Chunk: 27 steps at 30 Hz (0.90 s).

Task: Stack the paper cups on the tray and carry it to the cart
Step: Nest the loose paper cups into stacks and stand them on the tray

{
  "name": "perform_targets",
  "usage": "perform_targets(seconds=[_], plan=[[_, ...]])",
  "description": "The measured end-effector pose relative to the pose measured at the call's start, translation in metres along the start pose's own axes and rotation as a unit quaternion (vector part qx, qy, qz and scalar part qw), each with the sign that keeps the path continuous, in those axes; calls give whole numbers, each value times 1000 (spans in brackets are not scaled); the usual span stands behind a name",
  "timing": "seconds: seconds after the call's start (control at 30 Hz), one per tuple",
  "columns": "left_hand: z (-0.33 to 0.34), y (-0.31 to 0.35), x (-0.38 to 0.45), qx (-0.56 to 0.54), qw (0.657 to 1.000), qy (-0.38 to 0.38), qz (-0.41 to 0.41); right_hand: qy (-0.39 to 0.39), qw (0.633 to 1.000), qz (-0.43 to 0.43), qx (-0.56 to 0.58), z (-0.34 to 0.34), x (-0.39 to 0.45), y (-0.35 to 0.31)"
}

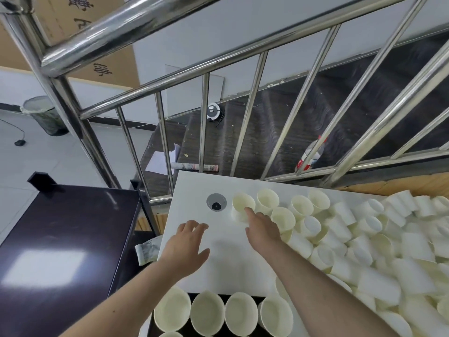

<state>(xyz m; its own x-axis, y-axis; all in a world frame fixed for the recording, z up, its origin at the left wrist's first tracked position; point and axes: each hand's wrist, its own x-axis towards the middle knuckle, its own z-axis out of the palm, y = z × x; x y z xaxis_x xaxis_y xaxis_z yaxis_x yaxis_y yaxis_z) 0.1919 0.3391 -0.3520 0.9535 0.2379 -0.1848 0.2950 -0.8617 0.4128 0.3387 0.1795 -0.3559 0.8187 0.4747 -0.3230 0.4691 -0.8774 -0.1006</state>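
Nearest, paper cups [206,312] stand upright on a dark tray [151,324], then the left hand [188,242] hovers with fingers spread over the white counter [194,188], while the right hand [261,227] reaches, fingers extended, touching an upright cup [241,206] beside the loose cup pile [376,239].

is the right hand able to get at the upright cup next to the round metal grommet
Probably yes. The right hand already has its fingertips at the rim of that upright cup, which stands at the open left edge of the pile. Bare white table lies on its near side, and nothing is stacked on it.
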Motion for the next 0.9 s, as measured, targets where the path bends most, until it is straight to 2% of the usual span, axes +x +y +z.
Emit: perform_targets(seconds=[0.2,0.3,0.43,0.57,0.9], plan=[[-1,-12,11,-4,1000,4,-8,22,999,-16,24,6,15,1],[0,-11,15,-6,1000,6,-8,34,996,-62,56,4,12,-2],[2,-9,18,-7,1000,5,-12,-18,984,-155,87,5,-6,-15],[7,-4,18,-12,1000,1,-6,-35,975,-203,83,11,-23,-24],[15,3,14,3,1000,-21,0,-5,971,-211,113,18,-40,-14]])
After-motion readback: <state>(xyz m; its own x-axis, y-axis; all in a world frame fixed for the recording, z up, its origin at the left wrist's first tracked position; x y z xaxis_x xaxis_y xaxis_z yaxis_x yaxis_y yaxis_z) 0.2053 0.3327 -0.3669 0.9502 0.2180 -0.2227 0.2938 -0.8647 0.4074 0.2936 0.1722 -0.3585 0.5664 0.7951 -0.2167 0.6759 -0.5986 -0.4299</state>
